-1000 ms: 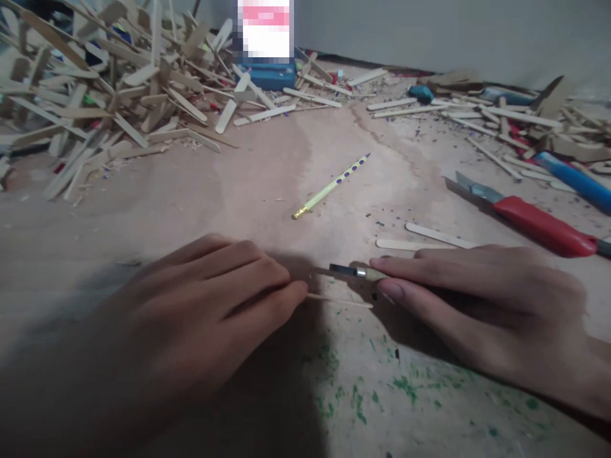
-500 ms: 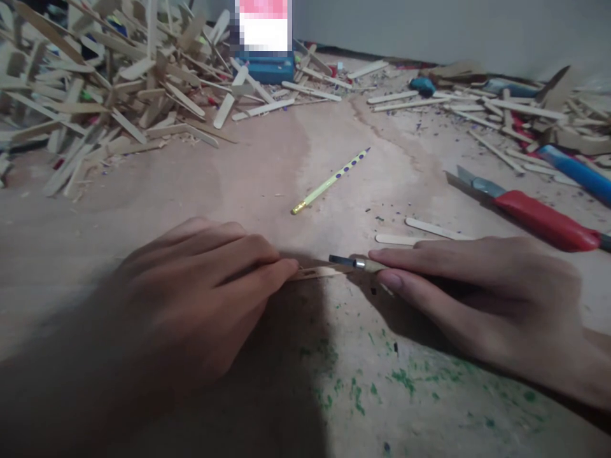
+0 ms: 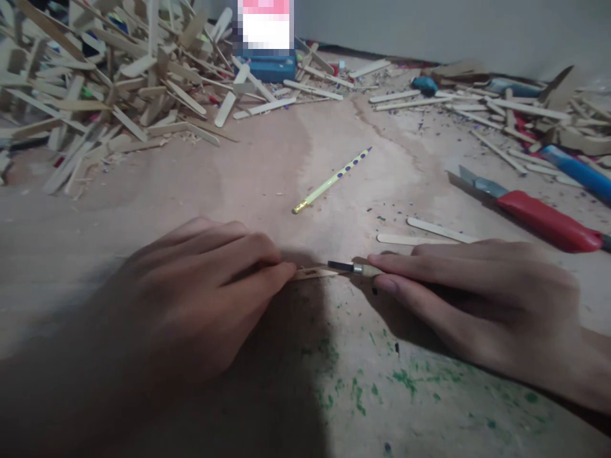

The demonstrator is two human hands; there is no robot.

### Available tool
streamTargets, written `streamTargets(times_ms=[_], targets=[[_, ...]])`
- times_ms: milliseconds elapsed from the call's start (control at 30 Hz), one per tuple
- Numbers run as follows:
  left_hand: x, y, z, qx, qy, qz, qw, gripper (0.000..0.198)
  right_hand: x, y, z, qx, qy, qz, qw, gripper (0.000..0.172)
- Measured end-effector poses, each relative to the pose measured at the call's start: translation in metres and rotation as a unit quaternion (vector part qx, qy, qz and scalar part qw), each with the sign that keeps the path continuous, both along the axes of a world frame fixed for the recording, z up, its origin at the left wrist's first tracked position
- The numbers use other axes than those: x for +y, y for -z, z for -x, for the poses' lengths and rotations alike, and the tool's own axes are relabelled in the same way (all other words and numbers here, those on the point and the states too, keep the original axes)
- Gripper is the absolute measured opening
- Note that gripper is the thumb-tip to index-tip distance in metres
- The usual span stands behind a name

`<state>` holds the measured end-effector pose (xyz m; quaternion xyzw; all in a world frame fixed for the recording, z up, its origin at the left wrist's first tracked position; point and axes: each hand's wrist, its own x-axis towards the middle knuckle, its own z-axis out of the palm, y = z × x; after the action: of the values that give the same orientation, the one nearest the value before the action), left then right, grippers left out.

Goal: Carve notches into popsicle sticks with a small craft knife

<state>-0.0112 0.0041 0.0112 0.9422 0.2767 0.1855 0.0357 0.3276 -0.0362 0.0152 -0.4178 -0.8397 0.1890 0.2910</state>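
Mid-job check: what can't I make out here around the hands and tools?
All in the head view:
Thin stick: left end hidden by the left hand.
Small tool: most of its handle hidden by the right hand.
Dark blade: too small to tell whether it touches the stick.
Red-handled knife: rear end cut off by the right edge.
Pixelated patch above the blue box: content blurred.

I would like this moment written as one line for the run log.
left hand: pinches wooden stick | right hand: holds small bladed tool near stick | beyond hands: spotted pencil | right of pencil: red-handled knife
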Motion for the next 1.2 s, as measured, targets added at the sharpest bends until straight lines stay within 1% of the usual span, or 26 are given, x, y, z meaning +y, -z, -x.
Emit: streamTargets(times_ms=[67, 167, 200, 233, 267, 333, 367, 433, 500, 600, 633, 700, 767, 833, 900, 933, 1033, 1133, 1200], targets=[[-0.003, -0.001, -0.002, -0.024, 0.003, 0.033, 0.999, 0.034, 0.0, 0.0, -0.001, 0.004, 0.001, -0.003, 1.0, 0.018], [-0.011, -0.002, -0.006, -0.072, 0.019, 0.121, 0.99, 0.041, 0.0, 0.0, -0.002, -0.002, 0.007, -0.007, 1.0, 0.017], [-0.013, -0.003, -0.006, -0.08, 0.023, 0.14, 0.987, 0.041, -0.001, 0.0, -0.002, -0.009, 0.009, -0.007, 1.0, 0.018], [-0.014, -0.003, -0.006, -0.08, 0.028, 0.144, 0.986, 0.04, -0.001, 0.0, -0.001, -0.015, 0.011, -0.008, 1.0, 0.018], [-0.014, -0.004, -0.005, -0.076, 0.026, 0.128, 0.988, 0.037, -0.001, 0.0, -0.001, -0.018, 0.014, -0.009, 1.0, 0.019], [-0.011, -0.006, -0.002, -0.057, 0.016, 0.075, 0.995, 0.028, -0.001, 0.001, 0.0, -0.016, 0.013, -0.009, 1.0, 0.02], [-0.009, -0.007, 0.001, -0.043, 0.013, 0.052, 0.998, 0.027, -0.001, 0.001, 0.0, -0.011, 0.012, -0.008, 1.0, 0.02], [-0.003, -0.006, 0.006, -0.013, 0.023, 0.033, 0.999, 0.036, -0.001, 0.0, 0.001, -0.005, 0.005, -0.004, 1.0, 0.02], [0.002, -0.004, 0.01, 0.013, 0.057, 0.024, 0.998, 0.044, -0.001, -0.001, 0.0, -0.003, -0.003, -0.006, 1.0, 0.019], [0.007, -0.001, 0.011, 0.04, 0.1, -0.007, 0.994, 0.047, -0.002, -0.002, -0.001, -0.006, -0.009, -0.014, 1.0, 0.02], [0.006, 0.0, 0.011, 0.046, 0.104, -0.012, 0.993, 0.047, -0.002, -0.002, -0.002, -0.005, -0.007, -0.016, 1.0, 0.019], [0.004, 0.002, 0.009, 0.035, 0.091, -0.004, 0.995, 0.042, -0.001, -0.001, -0.004, -0.004, -0.013, -0.023, 1.0, 0.016], [0.001, 0.002, 0.008, 0.011, 0.065, 0.012, 0.998, 0.034, 0.0, 0.0, -0.006, -0.006, -0.034, -0.026, 0.999, 0.014], [-0.002, 0.003, 0.006, 0.006, 0.064, 0.019, 0.998, 0.033, 0.0, -0.001, -0.007, -0.015, -0.06, -0.008, 0.998, 0.016], [-0.003, 0.002, 0.005, 0.028, 0.092, 0.006, 0.995, 0.034, -0.002, -0.004, -0.007, -0.025, -0.066, 0.019, 0.997, 0.02], [-0.003, 0.002, 0.005, 0.033, 0.093, 0.007, 0.995, 0.033, -0.002, -0.005, -0.007, -0.026, -0.061, 0.025, 0.998, 0.021], [-0.004, 0.002, 0.004, 0.011, 0.054, 0.011, 0.998, 0.038, -0.004, -0.009, -0.007, -0.029, -0.057, 0.031, 0.998, 0.018], [-0.005, 0.001, 0.003, 0.017, 0.051, 0.006, 0.999, 0.045, -0.003, -0.008, -0.006, -0.029, -0.079, 0.041, 0.996, 0.014], [-0.006, 0.0, 0.0, 0.01, 0.043, 0.0, 0.999, 0.043, -0.001, -0.005, -0.005, -0.026, -0.089, 0.036, 0.995, 0.013]])
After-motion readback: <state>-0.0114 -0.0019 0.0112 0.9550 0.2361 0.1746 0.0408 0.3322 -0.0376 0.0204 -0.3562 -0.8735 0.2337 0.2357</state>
